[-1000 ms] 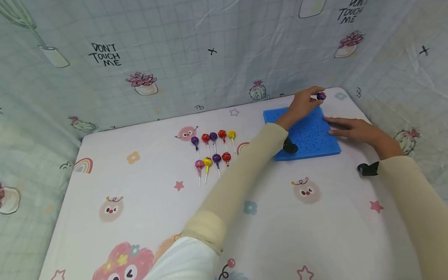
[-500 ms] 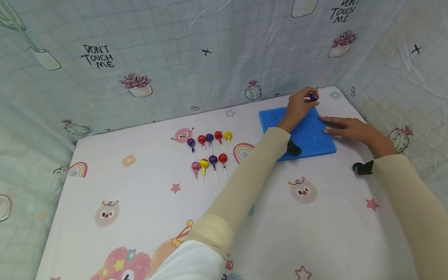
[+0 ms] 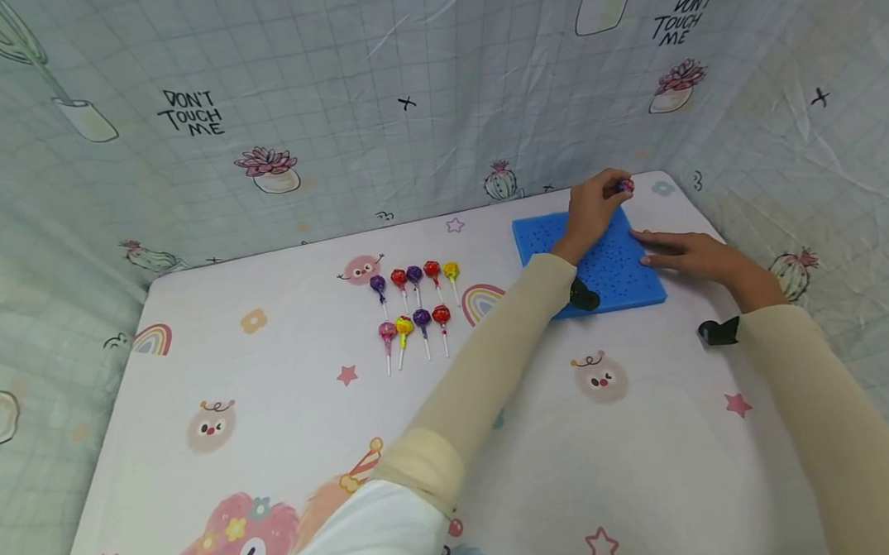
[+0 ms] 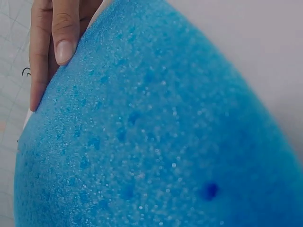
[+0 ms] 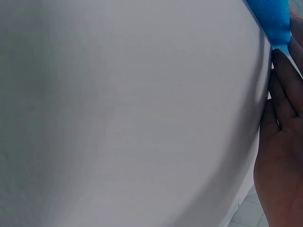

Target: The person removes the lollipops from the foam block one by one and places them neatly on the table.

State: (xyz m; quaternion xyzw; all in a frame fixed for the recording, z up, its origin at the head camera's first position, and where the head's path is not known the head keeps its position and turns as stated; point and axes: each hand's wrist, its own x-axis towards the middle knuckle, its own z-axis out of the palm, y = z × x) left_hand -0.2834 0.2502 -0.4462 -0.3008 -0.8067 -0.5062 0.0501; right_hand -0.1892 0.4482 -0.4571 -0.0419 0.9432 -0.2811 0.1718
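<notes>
My left hand pinches a lollipop with a dark purple and red wrapped head above the far right corner of a blue foam board. The lollipop's stick is hidden by the fingers. Small holes dot the board's top. In the left wrist view, left fingers reach down at the far edge of the foam, and the candy is out of sight. My right hand lies with extended fingers against the board's right edge. The right wrist view shows that hand next to the blue foam corner.
Left of the board, several lollipops lie in two rows on the table, among them a yellow lollipop, a red lollipop and a pink lollipop. A printed cloth wall rises behind the patterned white table.
The lollipop in my left hand has turned, and its white stick, visible earlier, is now hidden. My right hand stays at the board's edge. The head view has shifted slightly.
</notes>
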